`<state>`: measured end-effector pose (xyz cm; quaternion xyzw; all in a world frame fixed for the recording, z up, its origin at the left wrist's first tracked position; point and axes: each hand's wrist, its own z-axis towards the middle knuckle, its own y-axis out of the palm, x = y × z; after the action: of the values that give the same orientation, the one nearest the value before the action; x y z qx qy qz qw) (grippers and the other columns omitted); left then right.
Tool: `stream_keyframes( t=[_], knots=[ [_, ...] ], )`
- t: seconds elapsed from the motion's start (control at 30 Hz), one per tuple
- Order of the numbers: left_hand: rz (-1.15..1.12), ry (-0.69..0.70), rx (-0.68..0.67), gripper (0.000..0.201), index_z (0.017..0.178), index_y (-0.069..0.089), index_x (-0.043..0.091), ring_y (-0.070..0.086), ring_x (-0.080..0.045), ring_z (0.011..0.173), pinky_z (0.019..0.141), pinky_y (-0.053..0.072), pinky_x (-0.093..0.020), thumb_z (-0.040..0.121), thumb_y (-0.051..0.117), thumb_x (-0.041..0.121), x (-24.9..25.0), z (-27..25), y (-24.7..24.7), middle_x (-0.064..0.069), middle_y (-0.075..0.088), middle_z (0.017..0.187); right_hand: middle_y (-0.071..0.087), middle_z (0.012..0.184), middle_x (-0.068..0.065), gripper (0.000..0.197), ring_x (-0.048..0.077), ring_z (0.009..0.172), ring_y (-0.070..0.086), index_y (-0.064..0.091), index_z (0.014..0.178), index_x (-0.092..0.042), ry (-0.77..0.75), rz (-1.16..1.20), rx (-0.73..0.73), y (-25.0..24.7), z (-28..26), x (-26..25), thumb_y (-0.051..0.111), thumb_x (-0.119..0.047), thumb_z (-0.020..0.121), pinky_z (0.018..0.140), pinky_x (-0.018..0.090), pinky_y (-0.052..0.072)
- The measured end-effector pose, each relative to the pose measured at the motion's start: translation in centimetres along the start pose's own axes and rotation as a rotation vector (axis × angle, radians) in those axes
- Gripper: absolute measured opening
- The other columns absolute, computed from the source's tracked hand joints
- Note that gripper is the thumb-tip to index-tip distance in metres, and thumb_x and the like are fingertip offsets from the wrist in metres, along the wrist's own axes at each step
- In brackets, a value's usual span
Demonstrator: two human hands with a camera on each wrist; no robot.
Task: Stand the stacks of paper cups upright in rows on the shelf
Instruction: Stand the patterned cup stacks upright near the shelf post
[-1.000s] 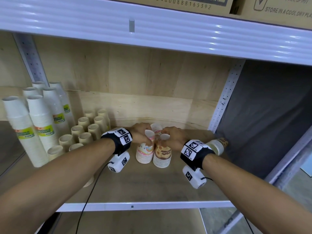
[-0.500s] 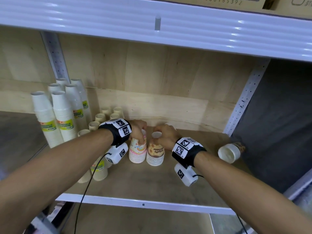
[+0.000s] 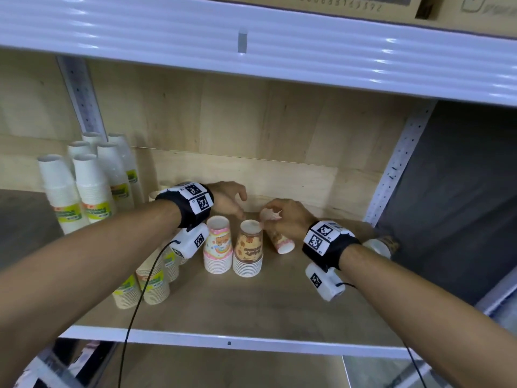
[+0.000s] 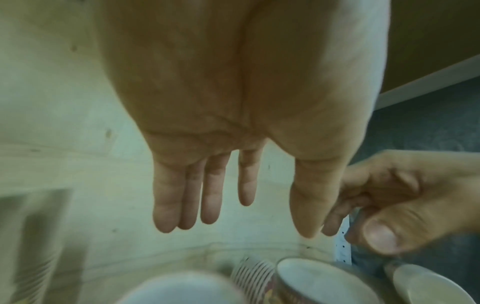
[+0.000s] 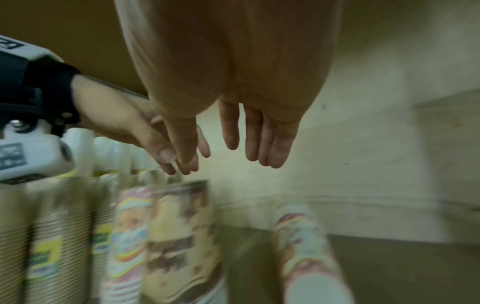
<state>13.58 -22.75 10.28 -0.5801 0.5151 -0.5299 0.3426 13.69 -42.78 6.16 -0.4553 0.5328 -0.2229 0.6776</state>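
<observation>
Two printed stacks of paper cups, a pink stack (image 3: 218, 247) & a brown stack (image 3: 248, 252), stood upside-down and touching at mid-shelf (image 3: 251, 303). A third printed stack (image 3: 279, 239) lay tilted just behind the brown one, a fourth (image 3: 377, 246) on its side near the rt upright. Plain tall stacks (image 3: 92, 189) stood in rows at far left, w/ shorter tan stacks (image 3: 152, 284) in front.

Left hand (image 3: 228, 201) hovered over the pink stack, fingers (image 4: 210, 195) straight and spread, holding nothing. Right hand (image 3: 288, 217) was above the tilted stack; head view suggested loosely bent fingers near the brown stack's top, contact unclear, while the rt wrist cam showed fingers (image 5: 255, 137) extended & empty.

Left wrist cam alone showed the cup bottoms (image 4: 324, 281) from above. Rt wrist cam alone showed the stacks' printed sides, blurred.
</observation>
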Motion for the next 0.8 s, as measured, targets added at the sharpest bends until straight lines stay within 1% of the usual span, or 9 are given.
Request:
stream_keyframes(
  t=[0.1, 0.37, 0.43, 0.47, 0.5, 0.57, 0.63, 0.7, 0.8],
  knots=[
    [-0.009, 0.068, 0.033, 0.055, 0.130, 0.050, 0.028, 0.054, -0.020, 0.110, 0.093, 0.049, -0.033, 0.080, 0.074, 0.034, 2.5, 0.5, -0.4, 0.001, 0.052, 0.124, 0.058, 0.132, 0.005, 0.056, 0.022, 0.119, 0.057, 0.055, 0.134, -0.019, 0.069, -0.055, 0.060, -3.2, -0.7, 2.5, 0.069, -0.036, 0.084, 0.098, 0.031, 0.046],
    [0.152, 0.253, -0.030, 0.062, 0.136, 0.049, 0.027, 0.050, -0.017, 0.109, 0.082, 0.040, -0.025, 0.080, 0.076, 0.023, 10.4, 3.3, 2.3, 0.000, 0.047, 0.135, 0.053, 0.138, 0.003, 0.047, 0.023, 0.125, 0.052, 0.055, 0.134, -0.017, 0.329, -0.091, 0.096, -7.9, -4.3, 11.8, 0.065, -0.024, 0.088, 0.093, 0.024, 0.040],
    [0.201, 0.257, -0.052, 0.066, 0.138, 0.048, 0.025, 0.049, -0.021, 0.121, 0.084, 0.039, -0.025, 0.079, 0.077, 0.019, 11.7, 4.2, 3.4, -0.001, 0.045, 0.139, 0.059, 0.128, 0.005, 0.033, 0.026, 0.118, 0.057, 0.062, 0.123, -0.013, 0.377, -0.185, 0.098, -7.9, -4.9, 13.8, 0.060, -0.017, 0.090, 0.088, 0.025, 0.046],
    [0.218, 0.252, -0.063, 0.067, 0.139, 0.047, 0.024, 0.048, -0.022, 0.124, 0.085, 0.039, -0.026, 0.079, 0.077, 0.018, 12.2, 4.8, 3.9, -0.001, 0.044, 0.141, 0.063, 0.118, 0.006, 0.022, 0.027, 0.110, 0.061, 0.067, 0.110, -0.014, 0.402, -0.220, 0.106, -7.8, -4.9, 14.9, 0.059, -0.016, 0.089, 0.079, 0.025, 0.049],
    [0.224, 0.243, -0.073, 0.068, 0.139, 0.046, 0.023, 0.047, -0.023, 0.126, 0.085, 0.040, -0.026, 0.079, 0.077, 0.016, 12.6, 5.4, 4.4, -0.002, 0.044, 0.142, 0.065, 0.106, 0.004, 0.009, 0.025, 0.100, 0.064, 0.066, 0.093, -0.016, 0.420, -0.227, 0.112, -7.6, -4.9, 16.1, 0.060, -0.018, 0.087, 0.066, 0.022, 0.046],
    [0.217, 0.206, -0.087, 0.069, 0.140, 0.046, 0.024, 0.048, -0.024, 0.126, 0.088, 0.043, -0.028, 0.078, 0.077, 0.015, 13.1, 6.7, 5.4, -0.002, 0.043, 0.143, 0.063, 0.093, 0.000, 0.011, 0.019, 0.084, 0.060, 0.060, 0.078, -0.017, 0.435, -0.209, 0.141, -7.0, -4.8, 18.3, 0.061, -0.026, 0.085, 0.052, 0.019, 0.035],
    [0.198, 0.170, -0.089, 0.070, 0.140, 0.045, 0.022, 0.049, -0.025, 0.126, 0.091, 0.045, -0.029, 0.078, 0.076, 0.013, 13.3, 7.8, 6.2, -0.002, 0.042, 0.144, 0.068, 0.101, 0.003, 0.019, 0.018, 0.083, 0.059, 0.067, 0.089, -0.012, 0.439, -0.170, 0.155, -6.5, -4.8, 19.9, 0.060, -0.029, 0.085, 0.060, 0.024, 0.045],
    [0.167, 0.139, -0.077, 0.071, 0.142, 0.044, 0.018, 0.048, -0.026, 0.127, 0.091, 0.043, -0.027, 0.079, 0.076, 0.011, 13.4, 8.6, 6.7, -0.004, 0.042, 0.145, 0.068, 0.111, 0.006, 0.027, 0.023, 0.094, 0.064, 0.069, 0.106, -0.013, 0.449, -0.118, 0.178, -6.2, -4.7, 21.1, 0.061, -0.026, 0.084, 0.080, 0.033, 0.056],
    [0.116, 0.085, -0.065, 0.072, 0.141, 0.046, 0.012, 0.051, -0.025, 0.125, 0.087, 0.041, -0.024, 0.077, 0.079, 0.013, 13.0, 9.2, 7.5, -0.005, 0.046, 0.142, 0.064, 0.119, 0.007, 0.046, 0.030, 0.103, 0.064, 0.060, 0.123, -0.018, 0.491, -0.060, 0.154, -5.6, -4.6, 22.3, 0.062, -0.029, 0.079, 0.089, 0.041, 0.056]
  ],
)
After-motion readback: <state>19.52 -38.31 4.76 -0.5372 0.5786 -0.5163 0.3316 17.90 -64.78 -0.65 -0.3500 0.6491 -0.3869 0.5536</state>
